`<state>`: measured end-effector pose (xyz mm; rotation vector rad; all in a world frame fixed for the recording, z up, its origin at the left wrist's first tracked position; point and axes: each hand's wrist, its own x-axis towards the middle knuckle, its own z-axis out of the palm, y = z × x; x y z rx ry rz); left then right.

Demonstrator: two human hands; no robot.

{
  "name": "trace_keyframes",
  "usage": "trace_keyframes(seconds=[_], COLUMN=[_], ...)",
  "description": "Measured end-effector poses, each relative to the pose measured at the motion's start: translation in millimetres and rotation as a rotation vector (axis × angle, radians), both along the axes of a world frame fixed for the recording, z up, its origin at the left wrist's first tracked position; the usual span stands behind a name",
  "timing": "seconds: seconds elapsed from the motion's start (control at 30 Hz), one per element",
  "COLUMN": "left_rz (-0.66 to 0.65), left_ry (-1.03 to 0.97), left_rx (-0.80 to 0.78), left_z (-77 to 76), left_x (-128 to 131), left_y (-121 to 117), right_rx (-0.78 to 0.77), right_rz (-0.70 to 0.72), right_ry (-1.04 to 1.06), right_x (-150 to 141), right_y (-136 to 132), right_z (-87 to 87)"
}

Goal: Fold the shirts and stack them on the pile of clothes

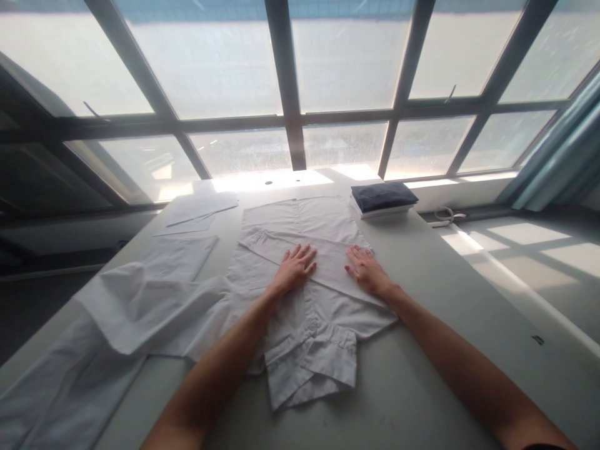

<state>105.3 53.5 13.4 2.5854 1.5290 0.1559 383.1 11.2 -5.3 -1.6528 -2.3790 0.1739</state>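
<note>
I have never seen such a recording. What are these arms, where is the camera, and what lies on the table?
There is no machine here: the arms belong to a person who wears the camera on the head, so it looks forward and down. The left hand and the right hand lie flat, fingers spread, on a white shirt spread over the grey table. Neither hand grips anything. More white cloth lies to the left. A folded dark garment rests on a small stack near the windows.

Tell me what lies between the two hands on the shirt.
In the head view, only a bare strip of the white shirt lies between the left hand and the right hand; both rest flat on it.
</note>
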Motion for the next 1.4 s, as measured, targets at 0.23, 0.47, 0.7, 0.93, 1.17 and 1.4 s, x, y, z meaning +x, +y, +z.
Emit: trace_keyframes(seconds=[0.23,0.47,0.7,0.93,1.17,1.4], left_rz=[-0.002,0.002,0.004,0.007,0.006,0.000], left_ry=[0.012,0.031,0.024,0.022,0.012,0.001], left_rx=[-0.008,0.003,-0.002,0.003,0.010,0.004], left_z=[3.5,5.2,4.4,0.0,-4.1,-3.8], left_x=[1,2,1,0,0,1], left_y=[-1,-2,-2,1,4,4], right_rx=[-0.032,-0.046,-0.039,-0.024,-0.022,-0.094], right_rz=[0.109,0.129,0.124,0.120,0.194,0.295], right_ry=[0.006,0.070,0.074,0.063,0.074,0.095], right_x=[2,2,1,0,0,6], right_y=[-3,-6,-6,-9,-44,-99], right_z=[9.2,12.7,13.0,11.6,18.9,17.0])
